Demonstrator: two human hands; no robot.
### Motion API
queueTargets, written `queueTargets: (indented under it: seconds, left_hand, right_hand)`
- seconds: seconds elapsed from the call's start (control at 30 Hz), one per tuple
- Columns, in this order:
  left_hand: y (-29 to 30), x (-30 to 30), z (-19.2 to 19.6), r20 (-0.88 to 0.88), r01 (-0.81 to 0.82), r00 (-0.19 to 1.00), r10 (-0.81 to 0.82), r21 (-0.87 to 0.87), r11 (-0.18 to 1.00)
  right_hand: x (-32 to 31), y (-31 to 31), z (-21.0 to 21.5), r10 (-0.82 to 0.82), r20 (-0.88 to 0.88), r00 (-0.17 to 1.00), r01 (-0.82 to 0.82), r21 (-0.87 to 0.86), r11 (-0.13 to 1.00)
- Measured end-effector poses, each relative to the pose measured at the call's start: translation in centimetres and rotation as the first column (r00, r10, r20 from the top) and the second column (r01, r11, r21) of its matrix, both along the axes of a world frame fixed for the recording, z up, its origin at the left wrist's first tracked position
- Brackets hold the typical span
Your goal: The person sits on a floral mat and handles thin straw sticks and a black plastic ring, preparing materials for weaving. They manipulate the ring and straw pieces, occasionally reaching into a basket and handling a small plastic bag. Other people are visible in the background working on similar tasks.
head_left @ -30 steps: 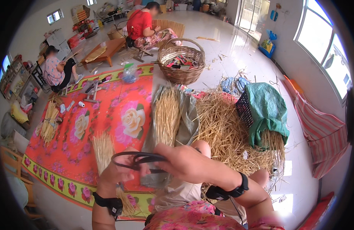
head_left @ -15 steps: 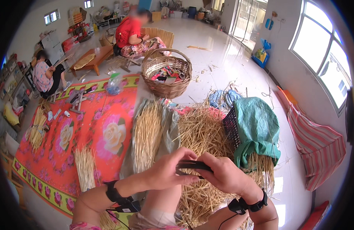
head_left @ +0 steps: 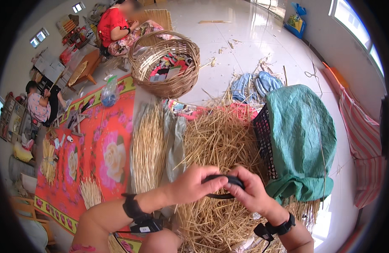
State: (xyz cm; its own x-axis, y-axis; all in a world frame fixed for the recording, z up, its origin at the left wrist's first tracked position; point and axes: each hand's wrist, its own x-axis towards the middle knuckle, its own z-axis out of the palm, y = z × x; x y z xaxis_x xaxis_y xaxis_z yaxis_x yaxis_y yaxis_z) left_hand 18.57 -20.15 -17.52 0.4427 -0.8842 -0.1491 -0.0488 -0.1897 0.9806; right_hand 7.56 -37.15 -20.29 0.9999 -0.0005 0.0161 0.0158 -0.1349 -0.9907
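A black looped band (head_left: 234,180), whose exact kind I cannot make out, is held between my two hands over a heap of loose straw (head_left: 219,143). My left hand (head_left: 196,184) grips its left side, with the thumb laid along the top. On the opposite side, my right hand (head_left: 250,190) pinches it between thumb and fingers. The lower part of the loop hangs below the fingertips. Left of the heap lies a neat bundle of long straw stalks (head_left: 149,147) on a grey-green sheet (head_left: 174,139).
Ahead stands a wicker basket (head_left: 173,86) with colourful cloth. A dark plastic crate (head_left: 264,135) under green sacking (head_left: 302,139) is at the right. Left is a red floral mat (head_left: 93,156). Two people (head_left: 112,31) sit farther back, at work. Striped cloth (head_left: 359,126) leans by the wall.
My view has shifted down and toward the straw heap. Both hands have drawn closer together on the black band, and my left thumb now lies over it.
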Motion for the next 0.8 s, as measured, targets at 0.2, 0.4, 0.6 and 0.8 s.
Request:
queueTargets:
  seconds: [0.2, 0.4, 0.6, 0.8]
  left_hand:
    - [-0.1, 2.1, 4.9, 0.093, -0.021, 0.995, 0.024, -0.040, 0.999]
    - [3.3, 2.8, 10.2, -0.528, -0.451, 0.791, 0.311, -0.158, 0.879]
    - [7.4, 2.9, 16.5, -0.786, -0.748, 0.481, 0.388, -0.138, 0.649]
    - [15.1, 3.6, 23.4, -0.848, -0.794, 0.393, 0.355, -0.118, 0.597]
  right_hand:
    - [1.3, -0.9, 1.9, -0.040, 0.060, 0.997, 0.041, -0.020, 0.999]
    - [3.5, 4.4, 8.1, -0.183, -0.081, 0.980, 0.199, 0.448, 0.871]
    - [6.2, 10.9, 17.2, -0.167, -0.296, 0.941, 0.324, 0.632, 0.704]
    - [8.7, 15.1, 25.8, 0.083, -0.343, 0.936, 0.137, 0.571, 0.810]
